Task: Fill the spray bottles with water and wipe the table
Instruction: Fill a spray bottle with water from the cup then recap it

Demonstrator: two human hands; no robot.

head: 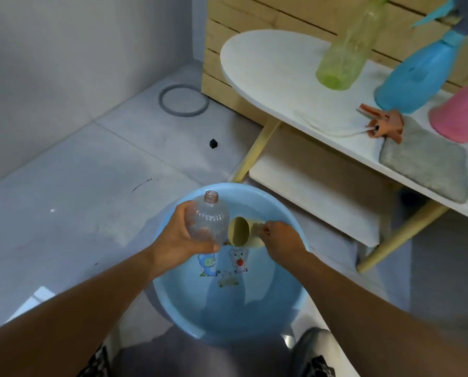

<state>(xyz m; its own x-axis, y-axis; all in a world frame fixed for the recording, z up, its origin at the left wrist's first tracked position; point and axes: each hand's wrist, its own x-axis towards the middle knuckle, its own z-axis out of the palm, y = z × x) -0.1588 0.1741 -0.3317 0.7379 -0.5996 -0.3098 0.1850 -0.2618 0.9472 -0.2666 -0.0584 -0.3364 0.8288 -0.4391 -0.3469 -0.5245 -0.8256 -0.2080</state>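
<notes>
My left hand point(182, 236) grips a clear uncapped plastic bottle point(209, 219), held upright over a light blue basin point(173, 303) of water on the floor. My right hand point(280, 239) holds a beige cup point(241, 232) by its handle; the cup lies on its side beside the bottle, its mouth facing me. On the white table point(268, 66) stand a green bottle point(341, 58), a blue spray bottle point(417, 69) and a pink bottle point(461, 112). An orange spray head point(382, 123) with its tube lies there, beside a grey cloth point(425, 161).
A wooden slatted crate point(227, 28) stands behind the table. A grey ring point(183, 100) and a small black object point(213, 143) lie on the tiled floor. The table has yellow legs point(254, 151) and a lower shelf point(322, 186). My knees show at the bottom edge.
</notes>
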